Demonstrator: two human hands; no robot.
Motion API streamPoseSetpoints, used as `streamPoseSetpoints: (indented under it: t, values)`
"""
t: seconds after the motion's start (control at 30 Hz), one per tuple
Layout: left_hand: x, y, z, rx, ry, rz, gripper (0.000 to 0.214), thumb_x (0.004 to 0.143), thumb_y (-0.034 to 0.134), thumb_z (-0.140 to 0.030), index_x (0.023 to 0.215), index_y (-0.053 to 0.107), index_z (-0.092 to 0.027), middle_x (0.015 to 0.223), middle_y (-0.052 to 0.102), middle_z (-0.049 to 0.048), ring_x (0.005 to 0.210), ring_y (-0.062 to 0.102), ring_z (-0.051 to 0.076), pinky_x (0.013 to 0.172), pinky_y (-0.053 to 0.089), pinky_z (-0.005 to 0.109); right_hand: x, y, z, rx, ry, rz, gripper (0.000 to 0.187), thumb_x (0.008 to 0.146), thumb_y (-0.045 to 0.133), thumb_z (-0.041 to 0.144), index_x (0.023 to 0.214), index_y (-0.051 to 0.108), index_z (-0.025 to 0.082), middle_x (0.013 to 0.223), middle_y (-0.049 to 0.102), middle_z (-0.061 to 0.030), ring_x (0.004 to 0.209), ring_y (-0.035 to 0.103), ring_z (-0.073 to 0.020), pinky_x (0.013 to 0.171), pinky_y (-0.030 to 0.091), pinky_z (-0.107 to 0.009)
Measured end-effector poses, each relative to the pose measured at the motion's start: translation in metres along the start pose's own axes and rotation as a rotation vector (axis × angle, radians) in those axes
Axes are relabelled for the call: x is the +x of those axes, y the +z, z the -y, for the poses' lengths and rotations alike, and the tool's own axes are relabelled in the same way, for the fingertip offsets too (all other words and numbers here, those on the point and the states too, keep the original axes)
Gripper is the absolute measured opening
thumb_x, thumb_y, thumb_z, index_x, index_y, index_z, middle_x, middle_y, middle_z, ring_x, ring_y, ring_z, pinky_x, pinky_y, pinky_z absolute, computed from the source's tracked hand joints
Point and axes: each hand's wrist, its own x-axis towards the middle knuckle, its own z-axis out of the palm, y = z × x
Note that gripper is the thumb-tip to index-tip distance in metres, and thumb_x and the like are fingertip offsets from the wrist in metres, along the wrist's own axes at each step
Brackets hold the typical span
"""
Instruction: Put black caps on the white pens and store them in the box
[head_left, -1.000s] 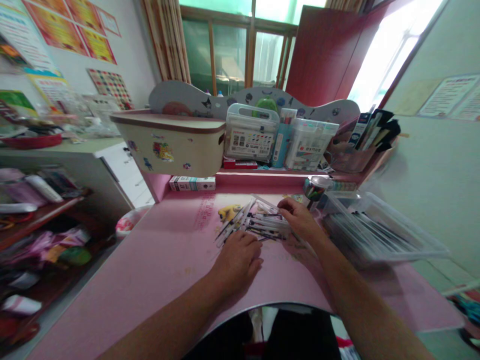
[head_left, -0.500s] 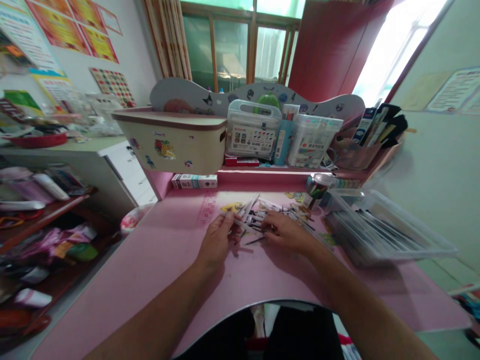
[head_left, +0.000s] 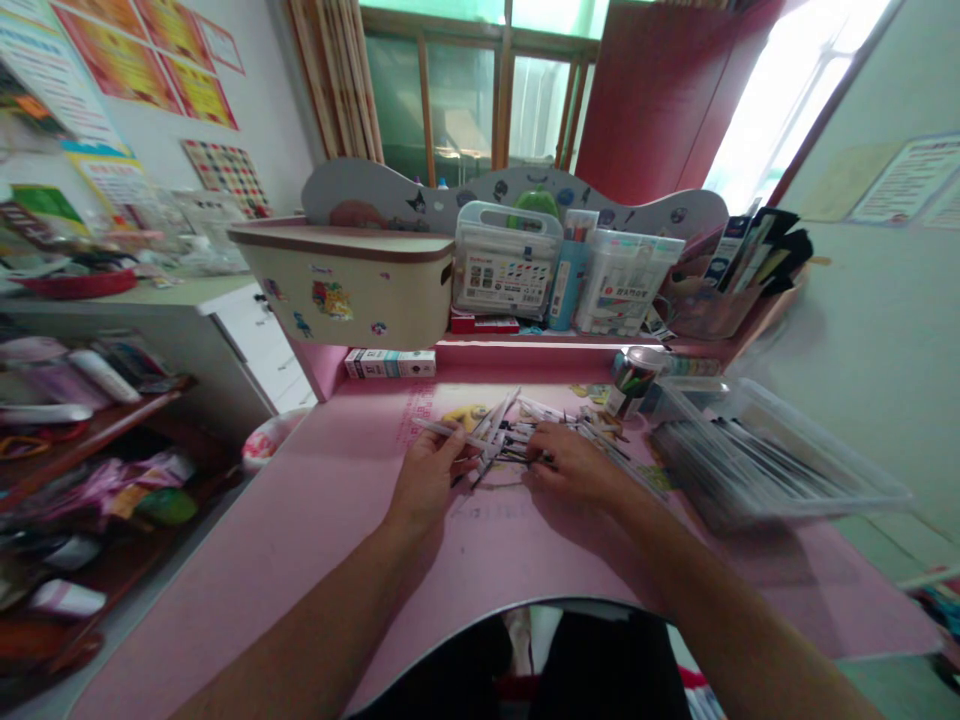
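Observation:
My left hand (head_left: 431, 468) pinches a slim white pen (head_left: 442, 428) between thumb and fingers; its free end points up and left, past the thumb. Its curled lower fingers are partly in shadow. A loose heap of pens (head_left: 517, 438), white with dark parts, lies on the pink desk (head_left: 360, 500) between my hands. My right hand (head_left: 568, 460) rests at the right side of the heap, fingers curled down among the dark ends. Its fingertips are half hidden, so what they grip is unclear.
On the right stands a clear plastic tray (head_left: 810, 490) of dark slim items, with a cup of pens (head_left: 634, 380) behind it. A shelf at the back carries a cream bin (head_left: 352, 290), a clear marker case (head_left: 506, 270) and a pen box (head_left: 630, 285).
The white pen in my left hand now sticks out to the upper left, and that hand has shifted slightly left. My right hand stays at the heap; a dark-tipped pen beneath has shifted.

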Motion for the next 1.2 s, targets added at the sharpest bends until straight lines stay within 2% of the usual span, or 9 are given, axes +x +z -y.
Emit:
streamPoseSetpoints:
  t: [0.13,0.27,0.47,0.73,0.87,1.03,1.2]
  values:
    - [0.005,0.000,-0.003,-0.099,0.045,-0.069,0.005,0.089,0.061,-0.019,0.088,0.063,-0.014,0.075,0.070,0.0047,0.059,0.066,0.011,0.054,0.055,0.020,0.000,-0.004,-0.001,0.179,0.038,-0.013,0.012,0.072,0.052,0.010,0.075,0.061,0.017,0.070,0.057,0.0005,0.064,0.048,-0.0127,0.062,0.035,-0.025]
    - [0.008,-0.002,-0.004,-0.178,0.053,-0.120,0.006,0.090,0.057,-0.012,0.086,0.062,-0.013,0.076,0.070,0.0050,0.060,0.068,0.012,0.052,0.056,0.019,-0.001,-0.006,0.000,0.294,0.091,-0.013,0.012,0.070,0.049,0.010,0.071,0.058,0.017,0.066,0.055,0.0021,0.062,0.048,-0.0116,0.059,0.034,-0.024]
    - [0.008,-0.003,-0.002,-0.178,0.058,-0.115,0.007,0.091,0.057,-0.012,0.086,0.062,-0.013,0.074,0.070,0.0049,0.058,0.068,0.012,0.051,0.056,0.018,-0.002,-0.008,-0.004,0.357,0.070,-0.032,0.009,0.069,0.048,0.013,0.071,0.056,0.018,0.065,0.053,0.0026,0.061,0.046,-0.0113,0.059,0.034,-0.023]
    - [0.002,0.001,-0.002,-0.129,0.038,-0.024,0.003,0.089,0.062,-0.017,0.088,0.063,-0.014,0.073,0.071,0.0040,0.058,0.067,0.011,0.053,0.055,0.018,0.000,0.002,-0.005,0.370,0.081,-0.030,0.009,0.069,0.047,0.011,0.067,0.053,0.019,0.064,0.052,0.0029,0.060,0.045,-0.0113,0.056,0.033,-0.022]
    - [0.004,-0.001,-0.003,-0.117,0.026,-0.019,0.005,0.089,0.062,-0.019,0.088,0.062,-0.014,0.073,0.071,0.0038,0.057,0.066,0.010,0.052,0.054,0.018,0.000,0.001,-0.007,0.406,0.061,-0.020,0.009,0.071,0.049,0.013,0.070,0.056,0.018,0.067,0.055,0.0024,0.064,0.049,-0.0119,0.059,0.037,-0.022]
    - [0.005,-0.002,-0.006,-0.125,0.055,-0.045,0.005,0.089,0.061,-0.018,0.086,0.061,-0.014,0.075,0.070,0.0033,0.059,0.067,0.010,0.052,0.055,0.017,-0.002,-0.003,-0.006,0.577,0.070,0.025,0.011,0.077,0.053,0.020,0.080,0.063,0.018,0.073,0.061,0.0011,0.067,0.055,-0.0125,0.062,0.042,-0.024]
    - [0.005,-0.003,-0.009,-0.084,0.096,-0.025,0.008,0.088,0.063,-0.020,0.085,0.061,-0.013,0.075,0.069,0.0033,0.060,0.066,0.010,0.053,0.054,0.017,-0.002,-0.005,-0.003,0.698,0.063,0.028,0.015,0.076,0.059,0.025,0.085,0.067,0.017,0.080,0.065,-0.0006,0.073,0.059,-0.0130,0.069,0.046,-0.025]
